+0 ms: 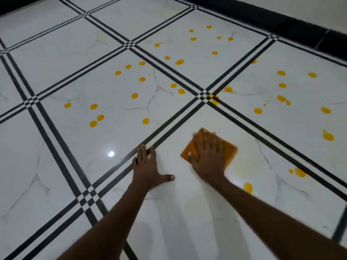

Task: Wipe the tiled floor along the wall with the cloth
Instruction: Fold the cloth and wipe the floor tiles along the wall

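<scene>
An orange cloth lies flat on the glossy white tiled floor. My right hand presses flat on it with fingers spread, covering most of the cloth. My left hand rests palm down on the bare tile to the left, fingers apart, touching the black tile line and holding nothing. Several yellow-orange droplets dot the tiles beyond and to the right of the cloth. A faint yellowish smear shows just right of my right wrist.
A black skirting and the pale wall above it run along the top right. Black double lines cross the floor in a grid. A light glare sits left of my left hand. More droplets lie at right.
</scene>
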Tool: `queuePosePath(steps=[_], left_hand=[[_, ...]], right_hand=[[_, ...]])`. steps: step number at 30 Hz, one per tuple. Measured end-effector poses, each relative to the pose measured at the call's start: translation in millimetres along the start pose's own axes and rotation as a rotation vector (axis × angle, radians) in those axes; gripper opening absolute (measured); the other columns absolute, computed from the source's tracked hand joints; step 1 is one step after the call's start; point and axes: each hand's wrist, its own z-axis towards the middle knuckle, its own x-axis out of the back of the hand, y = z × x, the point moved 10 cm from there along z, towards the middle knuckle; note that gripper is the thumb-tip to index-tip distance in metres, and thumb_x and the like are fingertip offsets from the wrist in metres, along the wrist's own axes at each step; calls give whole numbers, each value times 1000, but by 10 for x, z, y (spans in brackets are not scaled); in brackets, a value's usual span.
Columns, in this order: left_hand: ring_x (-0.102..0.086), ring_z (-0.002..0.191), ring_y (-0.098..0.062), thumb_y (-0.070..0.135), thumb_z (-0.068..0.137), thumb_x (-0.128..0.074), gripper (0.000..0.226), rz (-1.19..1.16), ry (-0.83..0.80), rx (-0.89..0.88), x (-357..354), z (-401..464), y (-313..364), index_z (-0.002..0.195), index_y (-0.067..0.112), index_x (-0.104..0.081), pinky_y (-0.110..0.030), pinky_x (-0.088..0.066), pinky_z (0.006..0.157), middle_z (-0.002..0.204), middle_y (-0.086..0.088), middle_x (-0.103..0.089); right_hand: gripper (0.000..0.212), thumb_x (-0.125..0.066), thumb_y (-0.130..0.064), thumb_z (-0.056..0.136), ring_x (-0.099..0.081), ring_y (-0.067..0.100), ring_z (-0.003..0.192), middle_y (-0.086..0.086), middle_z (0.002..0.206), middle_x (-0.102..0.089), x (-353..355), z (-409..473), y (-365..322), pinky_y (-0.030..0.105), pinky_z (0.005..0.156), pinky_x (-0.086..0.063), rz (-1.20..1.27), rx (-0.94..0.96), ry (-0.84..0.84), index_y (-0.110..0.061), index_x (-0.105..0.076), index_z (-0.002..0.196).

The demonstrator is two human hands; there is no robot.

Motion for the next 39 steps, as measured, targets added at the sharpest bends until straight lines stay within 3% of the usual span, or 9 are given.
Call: queuePosePath(steps=[3, 6, 8, 14, 19, 24, 30, 35, 39], left_hand=[[21, 152, -30, 99, 43, -41, 149, 16, -21, -104, -124, -49, 289, 157, 25, 19, -51, 2, 123, 165, -11, 23], [23, 151, -31, 95, 48, -54, 148, 56, -24, -124, -222, -113, 379, 157, 26, 19, -51, 2, 122, 164, -10, 26], [22, 152, -31, 86, 57, -65, 144, 66, -27, -122, -196, -98, 358, 158, 25, 18, -50, 1, 123, 164, -10, 25], [14, 154, -26, 77, 62, -73, 134, 45, -49, -172, -157, -44, 218, 159, 34, 9, -53, -8, 122, 167, -4, 16], [16, 154, -27, 75, 65, -73, 131, 50, -77, -167, -173, -71, 336, 159, 32, 9, -53, -6, 122, 166, -5, 20], [8, 155, -24, 60, 73, -78, 120, 81, -124, -218, -36, -70, 180, 160, 32, 1, -50, -11, 124, 168, -1, 11], [5, 155, -28, 81, 77, -49, 108, 173, -71, -233, -82, -53, 214, 160, 32, 1, -49, -9, 123, 168, -5, 10], [3, 155, -30, 73, 84, -53, 103, 164, -39, -185, -119, -49, 293, 161, 27, -3, -52, -11, 122, 168, -8, 6], [-8, 154, -29, 62, 93, -49, 82, 27, 11, -101, 12, -29, 370, 159, 22, -21, -53, -16, 122, 168, -10, -8]], right_hand=[[76, -22, -65, 96, -14, 38, 157, 8, 172, -13, -15, 374, 398, 59, 125, -11, -31, 75, -68, -31, -12, 164], [77, -29, -58, 95, -23, 44, 152, 17, 167, -27, 252, -213, 1240, 62, 121, -18, 44, -486, 136, -18, -26, 161], [80, -34, -54, 94, -20, 48, 152, 21, 167, -23, 292, -821, 1040, 64, 122, -14, 57, -657, 163, -14, -23, 162], [77, -31, -63, 96, -13, 40, 157, 10, 172, -14, -31, -318, 379, 60, 124, -11, -17, 64, -134, -30, -15, 164], [78, -31, -59, 95, -17, 46, 153, 17, 168, -23, 183, -657, 1113, 63, 123, -12, -23, -358, 60, -23, -20, 163], [84, -39, -65, 93, 0, 38, 158, 7, 173, -5, -189, -998, -468, 62, 125, -6, -7, 404, -153, -37, -4, 163], [83, -46, -62, 92, -9, 36, 158, 7, 172, -14, -18, -1772, 296, 58, 125, -13, 7, 400, -188, -33, -14, 163], [79, -27, -65, 93, -18, 44, 154, 13, 170, -18, 172, -741, 1290, 63, 121, -17, -46, -58, -128, -33, -16, 163], [86, -50, -60, 87, -15, 44, 155, 14, 170, -18, -16, -1213, 299, 63, 122, -15, -3, 106, -107, -35, -17, 162]])
